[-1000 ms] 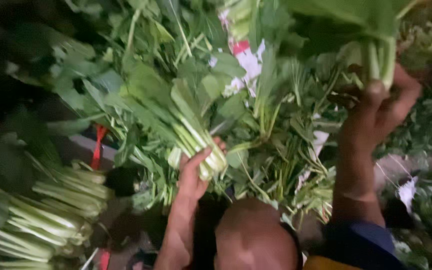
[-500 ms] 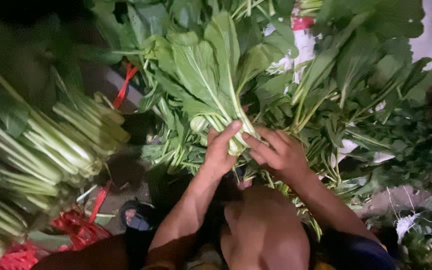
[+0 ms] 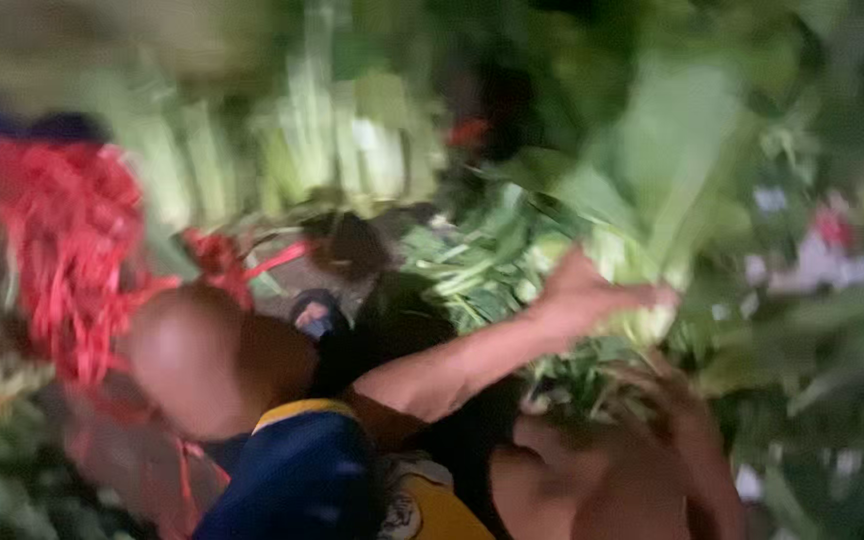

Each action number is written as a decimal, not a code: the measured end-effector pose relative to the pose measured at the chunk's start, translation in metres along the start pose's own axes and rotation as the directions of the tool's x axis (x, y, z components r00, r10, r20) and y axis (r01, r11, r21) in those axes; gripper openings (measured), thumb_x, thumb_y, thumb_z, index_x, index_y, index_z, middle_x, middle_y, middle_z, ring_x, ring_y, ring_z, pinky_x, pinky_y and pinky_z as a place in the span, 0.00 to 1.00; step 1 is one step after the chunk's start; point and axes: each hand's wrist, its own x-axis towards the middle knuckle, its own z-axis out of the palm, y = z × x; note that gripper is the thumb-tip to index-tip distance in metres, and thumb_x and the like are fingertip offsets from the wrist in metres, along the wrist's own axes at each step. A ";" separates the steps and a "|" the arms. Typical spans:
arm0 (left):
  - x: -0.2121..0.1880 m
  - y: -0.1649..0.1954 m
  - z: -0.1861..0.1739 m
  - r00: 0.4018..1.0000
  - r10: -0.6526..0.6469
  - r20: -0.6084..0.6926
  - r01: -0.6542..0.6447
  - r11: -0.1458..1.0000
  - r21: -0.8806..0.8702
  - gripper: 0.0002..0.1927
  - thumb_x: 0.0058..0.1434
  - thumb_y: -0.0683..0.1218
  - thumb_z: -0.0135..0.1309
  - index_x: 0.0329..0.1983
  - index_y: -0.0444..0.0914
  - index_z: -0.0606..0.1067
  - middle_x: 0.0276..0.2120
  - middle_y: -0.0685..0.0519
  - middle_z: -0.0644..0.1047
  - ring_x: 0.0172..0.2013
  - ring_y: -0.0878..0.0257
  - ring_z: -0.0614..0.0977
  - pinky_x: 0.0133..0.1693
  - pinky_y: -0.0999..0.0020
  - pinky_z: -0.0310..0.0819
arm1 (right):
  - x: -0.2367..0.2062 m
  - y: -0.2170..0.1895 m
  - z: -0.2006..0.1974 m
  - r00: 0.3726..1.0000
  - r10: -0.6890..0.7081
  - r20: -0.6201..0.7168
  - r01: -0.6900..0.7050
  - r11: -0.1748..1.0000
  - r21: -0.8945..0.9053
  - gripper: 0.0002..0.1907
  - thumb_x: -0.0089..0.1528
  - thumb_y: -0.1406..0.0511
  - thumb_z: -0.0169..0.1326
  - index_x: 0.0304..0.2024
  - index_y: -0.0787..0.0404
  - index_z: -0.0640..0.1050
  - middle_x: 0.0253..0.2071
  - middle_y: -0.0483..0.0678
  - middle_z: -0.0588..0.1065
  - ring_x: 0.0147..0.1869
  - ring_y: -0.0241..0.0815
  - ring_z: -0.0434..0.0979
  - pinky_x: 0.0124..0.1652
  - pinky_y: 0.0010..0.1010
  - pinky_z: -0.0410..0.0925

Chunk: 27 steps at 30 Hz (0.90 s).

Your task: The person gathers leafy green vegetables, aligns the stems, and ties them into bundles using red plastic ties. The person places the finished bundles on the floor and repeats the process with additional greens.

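Note:
The view is heavily blurred by motion. My left hand (image 3: 592,295) reaches out to the right and grips a bunch of leafy greens (image 3: 667,190) at its pale stem ends. My right hand (image 3: 677,410) sits just below that bunch, close to the stems; blur hides whether it grips them. My bent knees (image 3: 192,360) and blue and yellow clothing (image 3: 302,470) fill the lower part of the view.
A tangle of red string (image 3: 62,240) lies at the left. Stacked bundles of pale-stemmed greens (image 3: 342,140) sit at the top centre. Loose leafy greens with white and red scraps (image 3: 822,250) cover the right side. A dark sandal (image 3: 317,315) shows near the middle.
The view has swung left, so the red string and stacked bundles are now nearer the centre. My left hand still holds the bunch, now further right; my right hand has dropped below it.

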 end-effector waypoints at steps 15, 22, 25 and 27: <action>-0.090 0.100 -0.072 0.832 0.479 0.278 -0.531 0.547 0.647 0.70 0.33 0.55 0.76 0.73 0.29 0.47 0.68 0.30 0.53 0.63 0.33 0.67 0.59 0.51 0.70 | 0.094 -0.075 -0.013 0.626 -0.760 -0.178 0.595 0.612 -0.521 0.30 0.62 0.49 0.54 0.55 0.66 0.76 0.52 0.63 0.75 0.51 0.56 0.75 0.50 0.45 0.67; -0.196 0.092 -0.174 0.418 0.902 -0.112 -0.586 0.361 0.726 0.17 0.64 0.52 0.65 0.52 0.42 0.79 0.43 0.50 0.82 0.42 0.54 0.83 0.44 0.58 0.77 | 0.078 -0.085 -0.079 0.879 -0.256 -0.402 -0.066 0.769 -0.636 0.31 0.66 0.44 0.55 0.52 0.64 0.83 0.48 0.61 0.79 0.47 0.53 0.78 0.45 0.42 0.69; -0.206 0.099 -0.260 0.133 0.892 -0.432 -0.254 0.452 0.855 0.15 0.65 0.44 0.64 0.50 0.34 0.74 0.46 0.43 0.76 0.48 0.47 0.78 0.52 0.51 0.72 | 0.052 -0.157 -0.074 0.837 -0.421 -0.348 -0.010 0.625 -0.780 0.27 0.72 0.48 0.54 0.52 0.67 0.82 0.44 0.62 0.80 0.47 0.56 0.81 0.46 0.44 0.70; -0.192 0.103 -0.303 0.177 0.820 -0.544 -0.200 0.572 0.796 0.27 0.78 0.47 0.60 0.69 0.29 0.64 0.63 0.38 0.70 0.64 0.45 0.72 0.67 0.52 0.66 | 0.027 -0.219 -0.040 0.734 -0.647 -0.207 0.283 0.568 -0.773 0.21 0.78 0.55 0.53 0.56 0.67 0.79 0.46 0.60 0.80 0.50 0.52 0.80 0.50 0.39 0.70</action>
